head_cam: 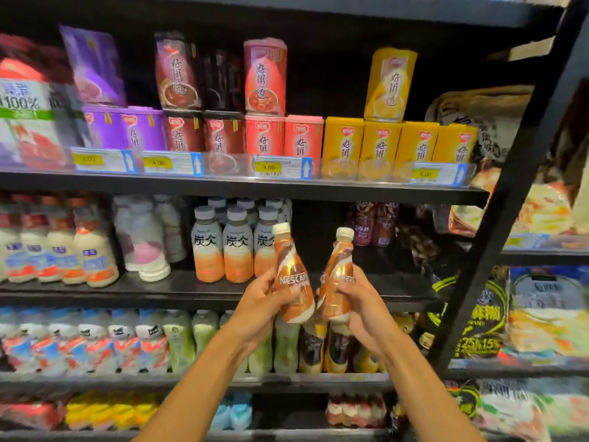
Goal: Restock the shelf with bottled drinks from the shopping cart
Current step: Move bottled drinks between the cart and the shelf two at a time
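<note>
Fingers of left hand (pixel 259 301) curl round one Nescafe bottle (pixel 291 272); right hand (pixel 361 301) grips second bottle (pixel 338 266). I hold both tilted, caps toward gap above middle shelf (pixel 366 283) front edge, beside grey-capped bottles (pixel 237 247), likely for slotting in.

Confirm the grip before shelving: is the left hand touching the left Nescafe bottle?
Touching. The head view shows the left hand with its fingers and thumb curled round the lower body of the left Nescafe bottle, with no gap.
</note>
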Demonstrator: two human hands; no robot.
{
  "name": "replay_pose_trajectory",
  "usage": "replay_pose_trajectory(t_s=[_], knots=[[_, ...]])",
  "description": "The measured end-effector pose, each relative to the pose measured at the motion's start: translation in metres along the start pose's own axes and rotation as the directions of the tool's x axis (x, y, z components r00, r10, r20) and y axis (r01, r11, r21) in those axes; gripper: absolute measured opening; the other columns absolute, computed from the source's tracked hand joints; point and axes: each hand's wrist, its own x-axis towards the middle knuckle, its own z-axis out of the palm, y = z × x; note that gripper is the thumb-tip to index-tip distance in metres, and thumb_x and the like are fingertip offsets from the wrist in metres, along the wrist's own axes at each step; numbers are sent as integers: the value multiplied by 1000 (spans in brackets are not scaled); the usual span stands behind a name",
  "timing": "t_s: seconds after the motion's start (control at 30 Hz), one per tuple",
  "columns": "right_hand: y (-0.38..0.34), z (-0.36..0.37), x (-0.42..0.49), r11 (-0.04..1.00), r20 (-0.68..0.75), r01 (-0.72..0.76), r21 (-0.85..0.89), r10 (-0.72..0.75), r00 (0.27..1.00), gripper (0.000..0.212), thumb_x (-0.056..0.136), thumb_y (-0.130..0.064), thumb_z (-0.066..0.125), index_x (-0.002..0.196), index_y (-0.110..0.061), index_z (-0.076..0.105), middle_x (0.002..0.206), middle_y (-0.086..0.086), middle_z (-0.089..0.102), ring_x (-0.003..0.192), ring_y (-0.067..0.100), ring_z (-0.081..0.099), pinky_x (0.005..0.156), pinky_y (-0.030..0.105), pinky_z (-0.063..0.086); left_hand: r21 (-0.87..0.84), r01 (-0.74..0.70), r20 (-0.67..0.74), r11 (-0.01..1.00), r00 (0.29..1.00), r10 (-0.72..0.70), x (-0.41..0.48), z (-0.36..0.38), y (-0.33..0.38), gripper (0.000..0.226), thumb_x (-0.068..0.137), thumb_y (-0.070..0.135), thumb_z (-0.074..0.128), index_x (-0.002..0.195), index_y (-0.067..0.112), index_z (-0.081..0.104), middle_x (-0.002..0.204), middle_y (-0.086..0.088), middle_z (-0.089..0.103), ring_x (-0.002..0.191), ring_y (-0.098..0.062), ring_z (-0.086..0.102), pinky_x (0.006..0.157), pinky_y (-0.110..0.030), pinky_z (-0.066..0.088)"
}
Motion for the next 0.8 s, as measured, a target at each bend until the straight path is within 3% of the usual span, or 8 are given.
replay_pose_trajectory(t_s=[0.13,0.27,0.4,0.5,0.67,0.8], knots=[[-2,-8,10,993,-42,52,-109,-57,997,40,94,-7,66,133,-12,59,117,17,71,109,33,68,98,49,55,137,-74,32,988,997,70,19,-6,-3,50,86,1,75,132,15,57,118,-10,74,112,-25,70,85,-26,56],[-6,-15,25,966,-67,94,-241,-114,991,37,95,-4,67,130,-13,62,121,17,73,111,34,70,98,49,56,361,-197,28,911,979,201,39,-5,-2,55,83,9,82,129,30,61,118,5,74,111,-10,69,91,-25,55],[-10,-21,32,933,-76,159,-322,-193,978,45,91,-3,73,132,-17,60,120,9,75,114,26,71,97,43,56,551,-265,5,792,949,314,59,-3,-20,64,80,27,79,138,41,55,133,11,64,124,-7,60,107,-40,50],[-10,-27,36,909,-62,182,-375,-221,973,50,88,-2,76,133,-17,59,121,5,75,114,21,71,94,35,58,613,-261,-54,746,928,369,71,0,-39,66,80,31,73,140,46,48,137,13,59,129,-8,56,110,-47,47],[-7,-36,42,889,-56,193,-416,-237,970,58,85,-3,81,135,-20,58,122,1,74,113,18,72,93,32,58,676,-265,-77,687,902,424,83,3,-43,48,91,16,69,129,38,50,123,13,64,117,-5,61,102,-44,52],[-6,-33,44,873,-31,212,-439,-250,968,55,84,-4,80,129,-29,59,117,-9,76,111,11,72,90,26,59,825,-263,-28,501,866,500,90,2,-47,27,97,15,64,120,24,54,112,6,64,105,-11,62,91,-33,52]])
